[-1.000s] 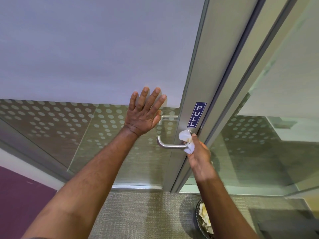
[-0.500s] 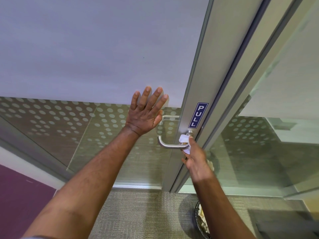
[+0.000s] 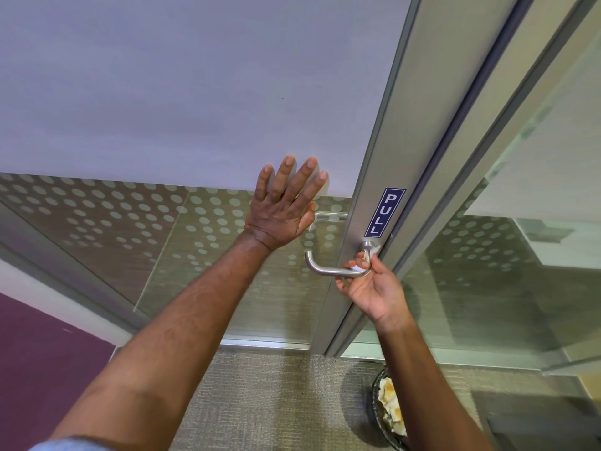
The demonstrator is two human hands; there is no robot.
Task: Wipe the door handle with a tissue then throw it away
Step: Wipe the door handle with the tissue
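White tissue [image 3: 367, 258] mostly hidden by right hand [image 3: 370, 288].

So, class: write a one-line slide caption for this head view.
Left hand braces the glass door; right hand wipes the handle with a tissue.

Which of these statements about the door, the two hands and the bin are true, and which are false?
1. The left hand lies flat and open on the door glass. True.
2. The right hand works at the door handle with a tissue. True.
3. The sign reads PUSH. False: it reads PULL.
4. The bin on the floor is empty. False: crumpled paper lies in it.
5. The tissue is already in the bin. False: it is at the handle.
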